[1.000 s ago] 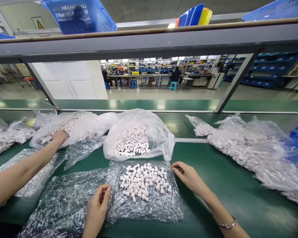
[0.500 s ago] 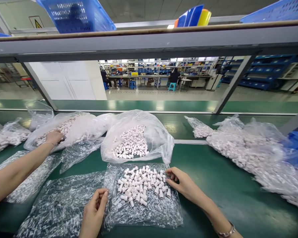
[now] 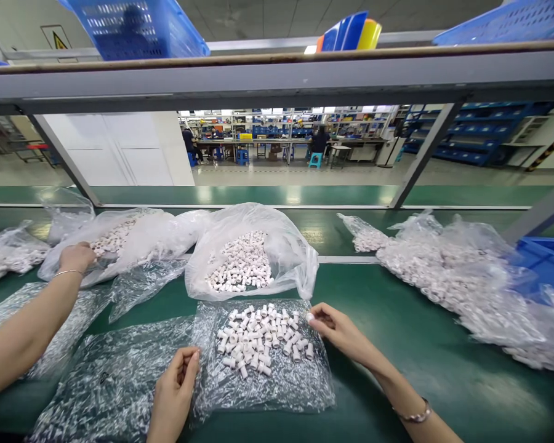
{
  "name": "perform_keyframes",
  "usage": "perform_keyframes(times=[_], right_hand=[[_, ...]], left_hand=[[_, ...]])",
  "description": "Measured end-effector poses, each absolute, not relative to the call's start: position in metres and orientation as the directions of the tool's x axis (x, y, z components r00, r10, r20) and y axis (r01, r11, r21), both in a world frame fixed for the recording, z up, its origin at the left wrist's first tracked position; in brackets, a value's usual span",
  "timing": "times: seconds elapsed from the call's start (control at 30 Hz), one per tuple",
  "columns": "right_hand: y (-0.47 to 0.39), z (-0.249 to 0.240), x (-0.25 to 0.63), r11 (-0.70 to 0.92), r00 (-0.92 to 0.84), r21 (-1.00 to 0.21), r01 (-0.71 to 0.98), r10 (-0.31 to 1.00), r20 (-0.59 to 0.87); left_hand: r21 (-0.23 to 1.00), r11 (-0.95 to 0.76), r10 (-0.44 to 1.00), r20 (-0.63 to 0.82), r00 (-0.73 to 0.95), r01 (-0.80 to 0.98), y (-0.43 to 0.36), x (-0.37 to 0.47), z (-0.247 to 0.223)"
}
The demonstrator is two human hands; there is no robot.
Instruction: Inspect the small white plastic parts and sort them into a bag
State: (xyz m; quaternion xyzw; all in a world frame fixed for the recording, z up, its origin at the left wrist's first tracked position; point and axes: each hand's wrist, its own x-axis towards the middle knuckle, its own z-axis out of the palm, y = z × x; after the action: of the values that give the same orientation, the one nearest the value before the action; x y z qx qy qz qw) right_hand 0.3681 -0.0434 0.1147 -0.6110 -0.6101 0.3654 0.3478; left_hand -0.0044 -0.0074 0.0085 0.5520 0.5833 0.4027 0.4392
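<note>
Green tabletop below, white fittings point long axes every way; at their three o'clock my right grip pinches one; left grip, I can't tell.

The left hand sits by the left edge of the flat plastic bag, fingers curled towards the thumb; the right hand, at its upper right corner, pinches thumb against fingertips.

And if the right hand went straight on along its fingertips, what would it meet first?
The right hand would likely meet the pile of white pieces first, though its height above them is unclear.
</note>
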Motion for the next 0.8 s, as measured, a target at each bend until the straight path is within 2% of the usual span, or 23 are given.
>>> perform_keyframes(times=[0.03,0.1,0.17,0.2,0.27,0.3,0.37,0.43,0.47,0.53,0.63,0.7,0.73,0.8], right_hand=[[-0.048,0.121,0.368,-0.052,-0.033,-0.941,0.334,0.997,-0.067],[-0.058,0.131,0.368,-0.115,-0.106,-0.993,0.039,0.987,-0.118],[-0.068,0.135,0.365,-0.171,-0.143,-0.982,-0.073,0.977,-0.160],[-0.073,0.133,0.363,-0.197,-0.140,-0.980,-0.028,0.972,-0.191],[-0.079,0.123,0.357,-0.201,-0.074,-0.953,0.226,0.972,-0.222],[-0.081,0.117,0.353,-0.181,-0.020,-0.901,0.395,0.979,-0.205],[-0.083,0.104,0.348,-0.136,0.070,-0.722,0.679,0.990,-0.121],[-0.083,0.096,0.344,-0.128,0.102,-0.589,0.798,0.992,-0.077],[-0.083,0.095,0.344,-0.126,0.098,-0.585,0.801,0.992,-0.081],[-0.083,0.097,0.346,-0.121,0.062,-0.712,0.692,0.992,-0.108],[-0.084,0.107,0.353,-0.159,-0.003,-0.960,0.229,0.986,-0.164],[-0.083,0.113,0.356,-0.150,-0.039,-0.987,-0.056,0.988,-0.148],[-0.082,0.115,0.356,-0.138,-0.046,-0.983,-0.118,0.990,-0.133],[-0.080,0.116,0.354,-0.125,-0.045,-0.991,-0.042,0.991,-0.123]], left_hand=[[0.953,0.062,0.998,-0.065,-0.001,0.297,-0.007,-0.005,0.009],[0.949,0.047,0.999,-0.053,0.011,0.313,-0.007,-0.006,0.009],[0.947,0.028,0.999,-0.035,0.018,0.320,-0.007,-0.007,0.007],[0.947,0.022,0.999,-0.031,0.022,0.320,-0.007,-0.007,0.006],[0.951,0.020,0.999,-0.029,0.026,0.309,-0.007,-0.008,0.004],[0.952,0.022,0.999,-0.031,0.025,0.304,-0.007,-0.008,0.003],[0.955,0.024,0.999,-0.033,0.025,0.296,-0.008,-0.008,0.001],[0.957,0.021,0.999,-0.031,0.029,0.290,-0.009,-0.008,0.002],[0.957,0.024,0.999,-0.034,0.030,0.288,-0.009,-0.008,0.002],[0.958,0.040,0.998,-0.050,0.028,0.285,-0.009,-0.008,0.004],[0.960,0.046,0.998,-0.056,0.028,0.275,-0.009,-0.007,0.006],[0.963,0.030,0.999,-0.039,0.026,0.267,-0.008,-0.006,0.007],[0.964,0.023,0.999,-0.030,0.020,0.266,-0.008,-0.006,0.007],[0.963,0.019,1.000,-0.021,0.007,0.270,-0.009,-0.005,0.008]])
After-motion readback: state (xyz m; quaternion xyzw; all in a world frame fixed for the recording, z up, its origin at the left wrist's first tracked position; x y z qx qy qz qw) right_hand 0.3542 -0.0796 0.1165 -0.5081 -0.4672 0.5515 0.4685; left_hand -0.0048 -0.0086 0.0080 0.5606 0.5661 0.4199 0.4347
